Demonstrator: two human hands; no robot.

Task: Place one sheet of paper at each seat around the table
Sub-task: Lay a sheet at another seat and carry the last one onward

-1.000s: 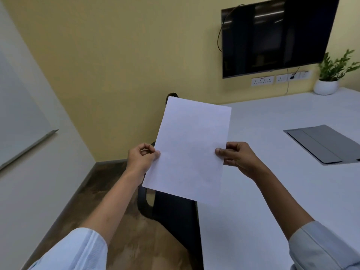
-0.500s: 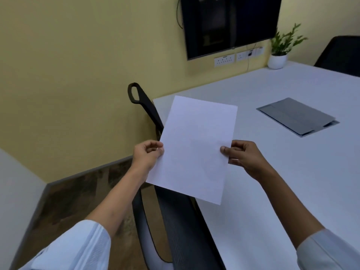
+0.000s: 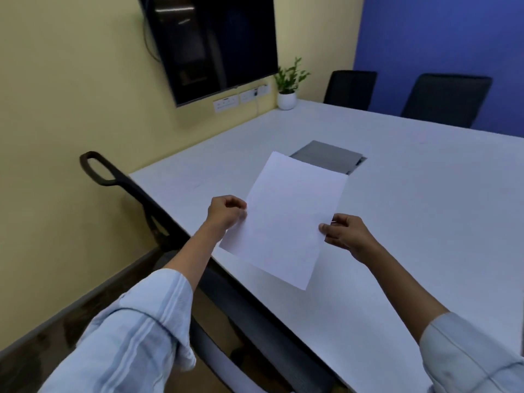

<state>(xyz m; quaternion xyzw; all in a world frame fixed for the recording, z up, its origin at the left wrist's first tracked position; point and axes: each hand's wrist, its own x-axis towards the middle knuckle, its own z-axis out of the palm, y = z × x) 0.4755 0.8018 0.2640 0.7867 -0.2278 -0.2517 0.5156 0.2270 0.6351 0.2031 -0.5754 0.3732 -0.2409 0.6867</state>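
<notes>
A flat white sheet of paper (image 3: 283, 219) is held up in the air over the near edge of the big white table (image 3: 425, 222). The left hand (image 3: 225, 212) pinches its left side with curled fingers. The right hand (image 3: 344, 236) pinches its right side the same way. A grey flat folder (image 3: 329, 156) lies on the table just behind the sheet. A black chair (image 3: 136, 194) stands beside the table.

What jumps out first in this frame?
The white sheet, held over the near table edge, pinched by the left hand and right hand at its side edges. Behind it, a grey panel lies mid-table. A dark screen hangs on the yellow wall, with a small plant at the table's far corner.
</notes>
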